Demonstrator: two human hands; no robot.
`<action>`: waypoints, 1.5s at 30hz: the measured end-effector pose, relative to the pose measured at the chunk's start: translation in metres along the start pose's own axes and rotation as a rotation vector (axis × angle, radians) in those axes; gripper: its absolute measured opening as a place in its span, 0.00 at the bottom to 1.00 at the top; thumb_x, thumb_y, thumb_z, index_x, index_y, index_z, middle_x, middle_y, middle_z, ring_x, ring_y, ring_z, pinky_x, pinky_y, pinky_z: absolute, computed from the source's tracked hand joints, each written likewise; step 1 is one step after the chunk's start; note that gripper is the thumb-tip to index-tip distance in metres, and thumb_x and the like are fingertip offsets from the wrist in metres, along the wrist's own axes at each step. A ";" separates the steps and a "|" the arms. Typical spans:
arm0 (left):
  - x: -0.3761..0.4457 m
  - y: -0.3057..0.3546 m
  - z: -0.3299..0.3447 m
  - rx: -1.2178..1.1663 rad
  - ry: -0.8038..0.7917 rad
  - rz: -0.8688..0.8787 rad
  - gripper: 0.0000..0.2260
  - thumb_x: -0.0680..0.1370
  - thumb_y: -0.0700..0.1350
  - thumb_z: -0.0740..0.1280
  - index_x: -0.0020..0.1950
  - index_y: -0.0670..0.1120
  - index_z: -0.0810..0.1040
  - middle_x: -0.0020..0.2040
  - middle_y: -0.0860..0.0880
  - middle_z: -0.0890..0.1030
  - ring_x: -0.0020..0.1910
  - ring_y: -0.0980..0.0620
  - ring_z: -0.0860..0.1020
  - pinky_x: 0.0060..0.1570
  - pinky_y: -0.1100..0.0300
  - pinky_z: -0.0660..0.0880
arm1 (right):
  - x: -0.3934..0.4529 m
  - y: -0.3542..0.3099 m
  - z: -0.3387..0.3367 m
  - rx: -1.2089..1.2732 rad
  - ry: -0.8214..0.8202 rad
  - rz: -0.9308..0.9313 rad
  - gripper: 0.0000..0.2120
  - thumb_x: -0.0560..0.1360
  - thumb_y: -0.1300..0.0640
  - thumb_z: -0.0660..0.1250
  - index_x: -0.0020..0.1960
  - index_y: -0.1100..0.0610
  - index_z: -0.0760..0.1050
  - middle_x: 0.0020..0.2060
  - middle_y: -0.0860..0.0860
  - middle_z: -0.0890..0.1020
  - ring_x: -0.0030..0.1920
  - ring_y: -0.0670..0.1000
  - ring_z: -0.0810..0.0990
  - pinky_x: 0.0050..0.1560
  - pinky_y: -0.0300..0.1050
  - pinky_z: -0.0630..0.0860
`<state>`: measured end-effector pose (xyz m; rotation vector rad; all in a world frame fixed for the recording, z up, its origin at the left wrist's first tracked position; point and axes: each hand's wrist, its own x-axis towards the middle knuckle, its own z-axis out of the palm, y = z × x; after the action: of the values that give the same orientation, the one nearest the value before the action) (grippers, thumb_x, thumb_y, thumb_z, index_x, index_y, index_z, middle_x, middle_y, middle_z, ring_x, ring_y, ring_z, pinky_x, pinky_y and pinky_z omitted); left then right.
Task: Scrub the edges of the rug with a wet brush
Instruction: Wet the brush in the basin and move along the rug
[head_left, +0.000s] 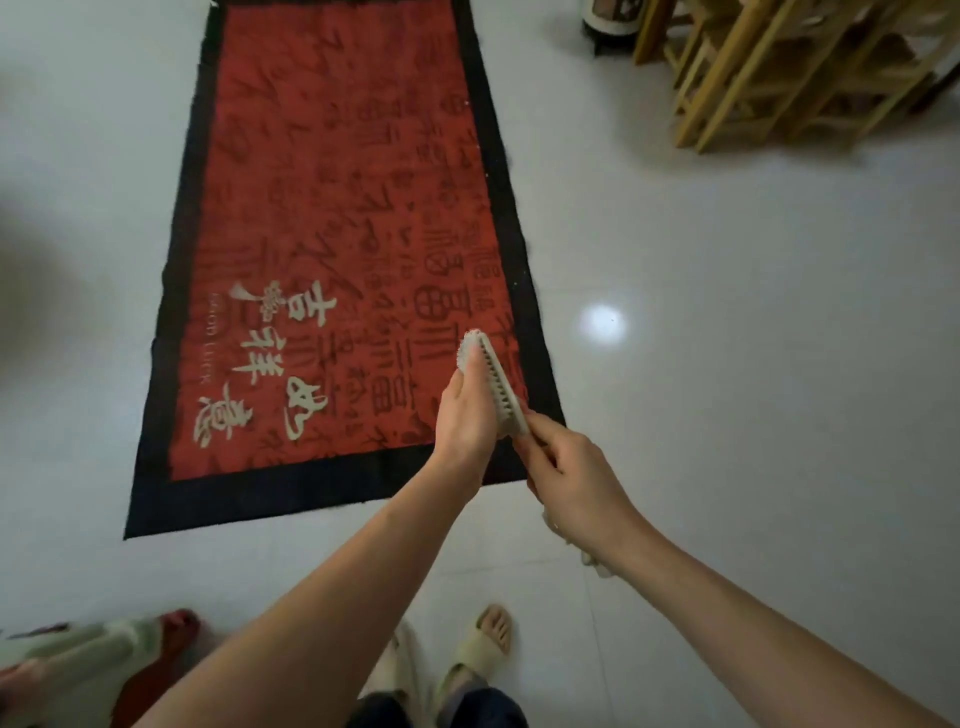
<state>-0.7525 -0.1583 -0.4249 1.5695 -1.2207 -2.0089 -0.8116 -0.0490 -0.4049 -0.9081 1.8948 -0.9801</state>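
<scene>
Holding the brush (493, 382) with both hands, you have it raised over the near right corner of the rug (332, 218), which lies flat on the tiled floor (727, 364). Your left hand (465, 415) wraps its body, and your right hand (563, 473) pinches the near end. It looks light and rigid, and slippery if wet, so grip the back firmly with the bristles facing down. The rug seems thin and soft; its black border may bunch or slide on smooth tile, so pin it down. Whether the bristles are wet is hard to tell, and something pale under your right wrist stays mostly hidden.
</scene>
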 end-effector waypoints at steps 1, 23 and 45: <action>-0.014 0.011 -0.015 -0.012 0.048 0.034 0.31 0.79 0.68 0.52 0.71 0.49 0.73 0.63 0.46 0.79 0.60 0.48 0.78 0.62 0.50 0.75 | -0.005 -0.020 0.007 -0.016 -0.025 -0.033 0.15 0.83 0.54 0.57 0.68 0.48 0.72 0.29 0.33 0.74 0.30 0.33 0.74 0.30 0.28 0.68; -0.448 -0.048 -0.392 -0.108 0.914 0.277 0.15 0.85 0.48 0.56 0.53 0.44 0.79 0.46 0.46 0.83 0.48 0.46 0.82 0.46 0.55 0.80 | -0.280 -0.278 0.294 -0.164 -0.685 -0.793 0.11 0.82 0.57 0.59 0.63 0.56 0.67 0.42 0.47 0.78 0.29 0.43 0.76 0.25 0.36 0.70; -0.492 -0.062 -0.596 -0.731 1.205 -0.008 0.22 0.84 0.55 0.53 0.70 0.42 0.68 0.55 0.39 0.82 0.50 0.46 0.81 0.50 0.55 0.76 | -0.294 -0.442 0.587 -0.760 -0.805 -1.462 0.08 0.78 0.62 0.59 0.56 0.55 0.70 0.49 0.56 0.79 0.46 0.58 0.79 0.47 0.56 0.78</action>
<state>-0.0266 -0.0379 -0.1802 1.7977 -0.0001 -0.8920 -0.0719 -0.1672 -0.1500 -2.7692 0.6249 -0.3385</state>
